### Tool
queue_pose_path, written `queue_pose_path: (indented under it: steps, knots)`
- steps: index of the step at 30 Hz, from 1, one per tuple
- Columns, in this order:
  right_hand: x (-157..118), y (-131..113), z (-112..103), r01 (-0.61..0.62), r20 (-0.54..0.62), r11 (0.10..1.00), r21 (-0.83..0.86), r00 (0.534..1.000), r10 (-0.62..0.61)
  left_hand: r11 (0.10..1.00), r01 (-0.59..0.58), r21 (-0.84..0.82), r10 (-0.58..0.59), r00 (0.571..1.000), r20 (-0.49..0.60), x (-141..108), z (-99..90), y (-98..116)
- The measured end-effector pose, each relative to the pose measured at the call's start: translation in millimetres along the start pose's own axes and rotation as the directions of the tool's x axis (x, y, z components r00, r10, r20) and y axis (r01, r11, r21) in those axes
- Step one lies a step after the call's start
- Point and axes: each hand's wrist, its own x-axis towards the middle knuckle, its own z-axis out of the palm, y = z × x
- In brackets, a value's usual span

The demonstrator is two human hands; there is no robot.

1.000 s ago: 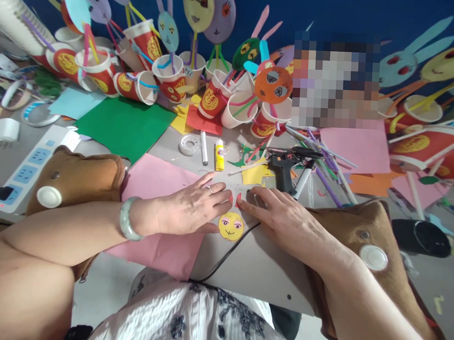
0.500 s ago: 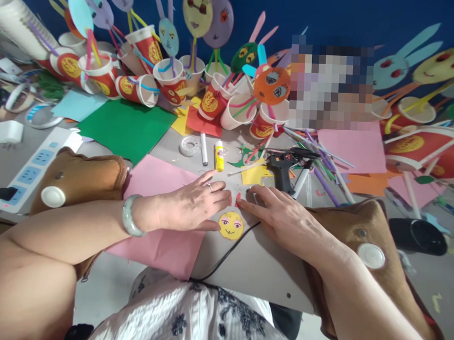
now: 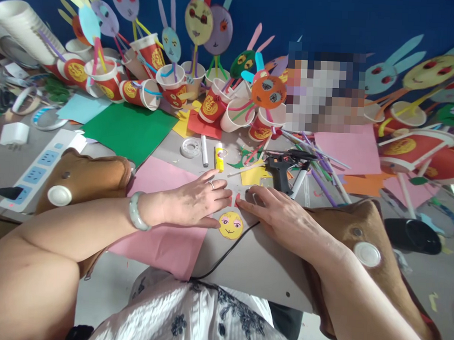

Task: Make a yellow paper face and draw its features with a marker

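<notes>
A round yellow paper face with drawn eyes and a smile lies flat on the grey table, between my hands. My left hand, with a ring and a jade bangle, rests palm down with fingers spread; its thumb reaches the left edge of the face. Just above the face are two small red paper pieces, partly covered by fingertips. My right hand lies with fingers spread, its index fingertip at the right red piece. Neither hand grips anything visible.
Pink paper lies under my left forearm. Beyond are a glue stick, a white marker, a black glue gun and green paper. Cups with paper faces line the back. Brown cushions flank both arms; a black cable runs nearby.
The camera view has shifted slightly. Both hands and the yellow face hold practically the same positions on the table.
</notes>
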Motion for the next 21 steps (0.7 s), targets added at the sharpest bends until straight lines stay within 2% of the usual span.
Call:
queue_pose_path:
  steps: [7, 15, 21]
  knots:
    - [2.9, -1.3, -4.3, 0.003, 0.004, 1.0, -0.013, 1.0, -0.003, 1.0, -0.011, -0.011, 0.01, 1.0, -0.025, -0.4, 0.4, 0.5]
    - [2.6, -1.3, -1.5, 0.016, -0.007, 0.999, -0.034, 1.0, -0.016, 1.0, -0.028, -0.01, 0.027, 0.997, -0.075, 3.3, 10.8, -2.7]
    - [2.2, -1.2, -0.1, 0.022, -0.01, 0.999, -0.05, 1.0, -0.023, 0.998, -0.067, -0.015, 0.066, 0.996, -0.062, 7.7, 14.1, -7.2]
